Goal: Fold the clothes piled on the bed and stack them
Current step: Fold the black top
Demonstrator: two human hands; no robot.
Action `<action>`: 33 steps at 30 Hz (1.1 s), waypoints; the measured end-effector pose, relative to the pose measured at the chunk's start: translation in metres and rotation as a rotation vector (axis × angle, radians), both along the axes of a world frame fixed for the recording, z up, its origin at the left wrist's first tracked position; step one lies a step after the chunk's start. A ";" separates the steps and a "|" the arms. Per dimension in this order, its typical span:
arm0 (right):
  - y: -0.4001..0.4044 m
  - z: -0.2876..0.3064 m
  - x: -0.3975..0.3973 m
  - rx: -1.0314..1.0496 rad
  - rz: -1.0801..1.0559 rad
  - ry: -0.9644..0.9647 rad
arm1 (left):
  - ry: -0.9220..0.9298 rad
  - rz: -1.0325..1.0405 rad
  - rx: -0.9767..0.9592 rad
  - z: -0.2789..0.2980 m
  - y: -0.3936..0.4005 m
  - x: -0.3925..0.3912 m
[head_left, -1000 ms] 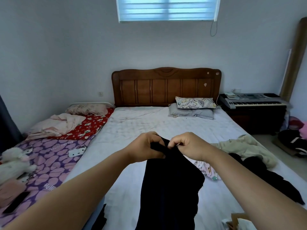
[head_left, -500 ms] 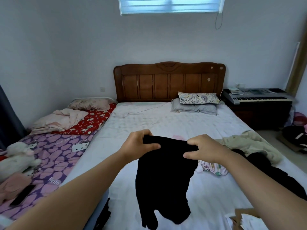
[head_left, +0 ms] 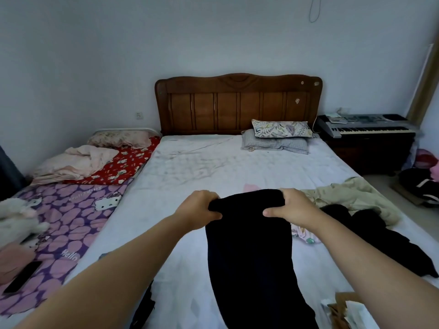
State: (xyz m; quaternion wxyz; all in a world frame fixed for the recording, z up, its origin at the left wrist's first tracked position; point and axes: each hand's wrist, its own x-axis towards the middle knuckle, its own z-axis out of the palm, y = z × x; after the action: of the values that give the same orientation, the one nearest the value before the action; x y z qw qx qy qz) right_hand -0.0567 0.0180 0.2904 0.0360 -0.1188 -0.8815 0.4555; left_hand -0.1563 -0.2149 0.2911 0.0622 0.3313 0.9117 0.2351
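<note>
The black garment (head_left: 249, 245) hangs above the near half of the bed (head_left: 213, 167), held up by its top edge. The left hand (head_left: 198, 208) grips the top left corner with curled fingers. The right hand (head_left: 291, 206) grips the top right corner, thumb across the front of the cloth. The cloth drops straight down between the forearms to the lower frame edge. Right of it, a beige garment (head_left: 356, 198) and further black clothes (head_left: 380, 236) lie crumpled on the sheet; a small patterned piece (head_left: 305, 235) lies under the right wrist. Two pillows (head_left: 278, 136) are stacked at the headboard (head_left: 237, 103). A keyboard (head_left: 365, 125) stands to the right of the bed.
</note>
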 end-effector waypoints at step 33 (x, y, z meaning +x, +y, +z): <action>-0.037 -0.292 0.150 0.093 0.137 -0.532 | -0.479 0.004 -0.177 -0.291 -0.039 0.136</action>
State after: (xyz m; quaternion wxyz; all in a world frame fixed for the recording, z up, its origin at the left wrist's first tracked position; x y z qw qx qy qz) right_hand 0.0933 -0.0186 -0.0011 -0.2221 -0.1727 -0.8858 0.3690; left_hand -0.0200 -0.2544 -0.0002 0.3049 0.2576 0.8885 0.2263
